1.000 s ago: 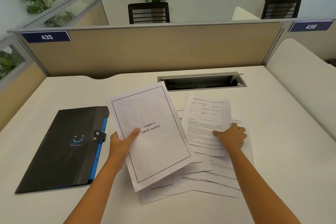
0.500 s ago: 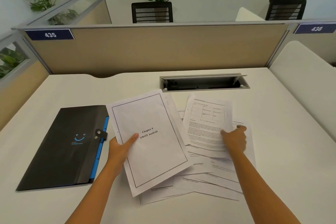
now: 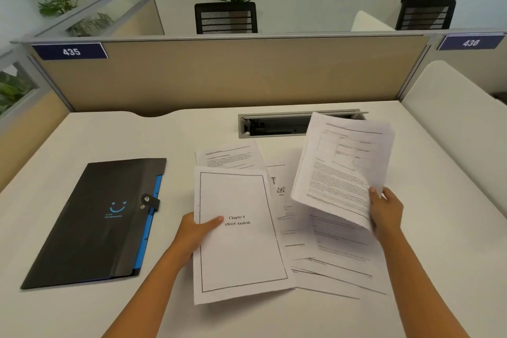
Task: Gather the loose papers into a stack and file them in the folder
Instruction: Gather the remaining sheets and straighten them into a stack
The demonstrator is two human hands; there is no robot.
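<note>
My left hand (image 3: pixel 198 230) grips the left edge of the cover sheet (image 3: pixel 241 250) printed "Chapter 4 SWOT Analysis", thumb on top. My right hand (image 3: pixel 386 212) holds a printed sheet with a table (image 3: pixel 343 170) by its lower right corner, lifted off the desk and tilted up. Several loose papers (image 3: pixel 337 255) lie fanned out on the white desk between and under both hands. One more printed sheet (image 3: pixel 229 155) sticks out behind the cover sheet. The black folder (image 3: pixel 90 225) with a blue edge and snap strap lies shut to the left of my left hand.
An open grey cable tray (image 3: pixel 274 126) is set into the desk behind the papers. A beige partition (image 3: pixel 233 74) labelled 435 closes the back. A white side panel (image 3: pixel 452 123) rises on the right. Bare desk surface (image 3: pixel 82 137) lies behind the folder.
My right hand has picked up the sheet with the table and raised it to the right. My left hand has turned the cover sheet straighter and brought it nearer.
</note>
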